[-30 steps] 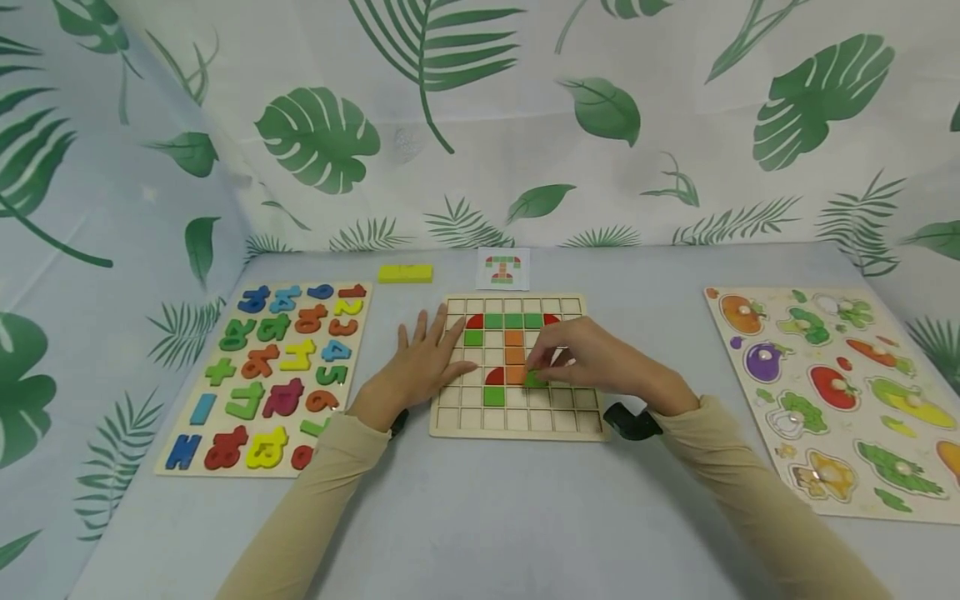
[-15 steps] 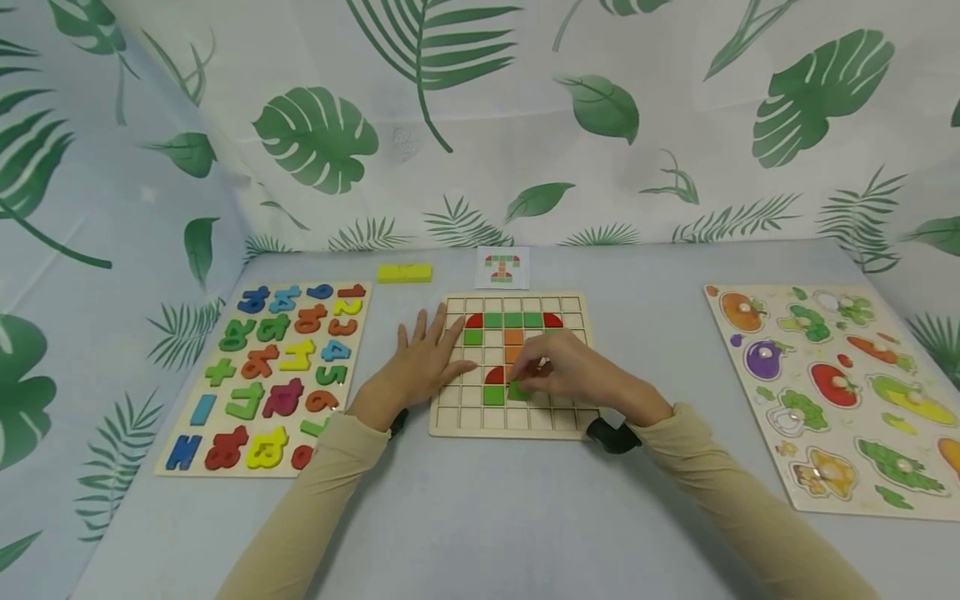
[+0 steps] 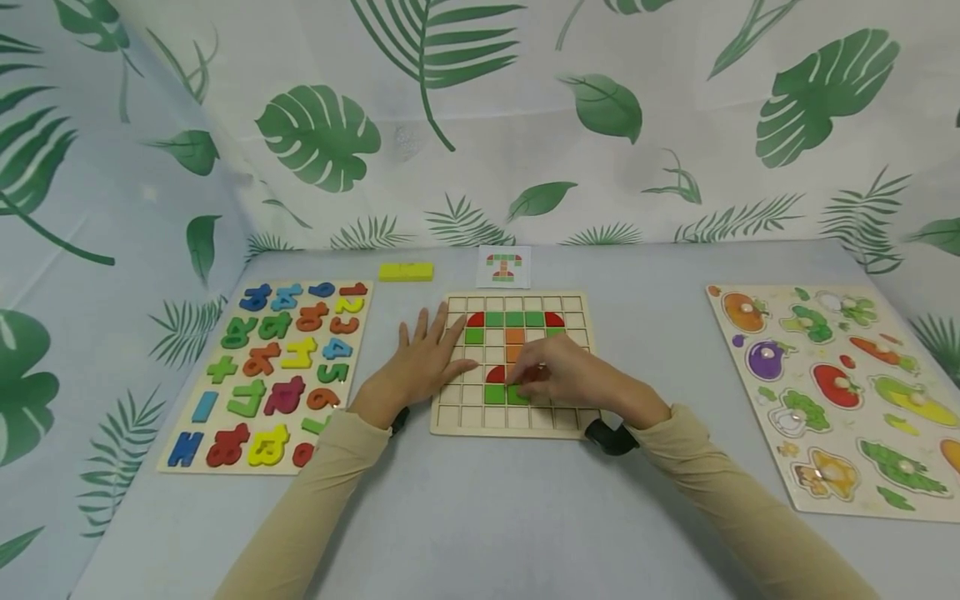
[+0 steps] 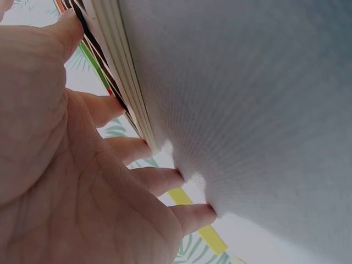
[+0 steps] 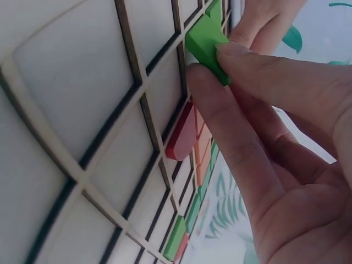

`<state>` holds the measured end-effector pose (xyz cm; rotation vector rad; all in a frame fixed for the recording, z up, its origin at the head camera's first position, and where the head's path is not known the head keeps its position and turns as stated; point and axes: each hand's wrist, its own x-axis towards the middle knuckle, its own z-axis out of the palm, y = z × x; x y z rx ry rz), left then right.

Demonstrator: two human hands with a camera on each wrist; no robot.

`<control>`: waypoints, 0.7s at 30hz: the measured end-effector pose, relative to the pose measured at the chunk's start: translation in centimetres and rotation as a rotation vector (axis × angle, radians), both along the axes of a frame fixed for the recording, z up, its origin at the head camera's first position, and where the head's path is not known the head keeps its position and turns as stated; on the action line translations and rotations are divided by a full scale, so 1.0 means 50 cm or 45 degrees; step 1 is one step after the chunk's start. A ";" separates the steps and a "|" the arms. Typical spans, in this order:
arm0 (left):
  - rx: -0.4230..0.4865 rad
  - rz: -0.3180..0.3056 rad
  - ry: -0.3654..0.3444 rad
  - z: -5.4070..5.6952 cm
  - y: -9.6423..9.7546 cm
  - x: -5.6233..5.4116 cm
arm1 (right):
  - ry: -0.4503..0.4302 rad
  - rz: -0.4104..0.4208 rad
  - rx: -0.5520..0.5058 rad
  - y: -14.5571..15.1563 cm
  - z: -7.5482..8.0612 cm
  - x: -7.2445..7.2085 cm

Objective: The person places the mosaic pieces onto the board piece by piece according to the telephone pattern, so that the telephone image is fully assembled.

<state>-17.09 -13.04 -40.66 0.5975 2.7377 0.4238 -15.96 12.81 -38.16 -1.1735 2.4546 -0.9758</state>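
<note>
A wooden grid board (image 3: 480, 423) lies in the middle of the table in the head view. My left hand (image 3: 416, 367) spreads its fingers over the board's left edge, some of them reaching the table in the left wrist view. With thumb and fingers, my right hand (image 3: 566, 371) pinches a green square tile (image 5: 204, 41), tilted at a cell of the grid. Beside it sits another green tile (image 3: 495, 395), below a red quarter-round tile (image 3: 497, 375). An orange tile column (image 3: 515, 336) runs upward, partly hidden by my right hand, to a row of green tiles (image 3: 513, 319).
Behind the board lie a pattern card (image 3: 503, 267) and a yellow block (image 3: 406, 272). To the left is a number puzzle board (image 3: 168, 465); to the right, a vegetable puzzle board (image 3: 787, 333). A leaf-patterned cloth (image 3: 480, 167) hangs behind the table.
My right hand has moved left with the green tile, from right of the orange column to the cell below it. My left hand stays where it was.
</note>
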 end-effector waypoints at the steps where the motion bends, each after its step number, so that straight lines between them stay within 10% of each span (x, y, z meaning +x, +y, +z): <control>1: 0.001 0.001 -0.002 0.000 0.000 0.000 | 0.010 0.003 0.012 -0.001 0.001 0.000; 21: -0.034 -0.008 -0.001 0.011 -0.002 0.002 | 0.044 0.004 0.142 -0.008 0.012 0.003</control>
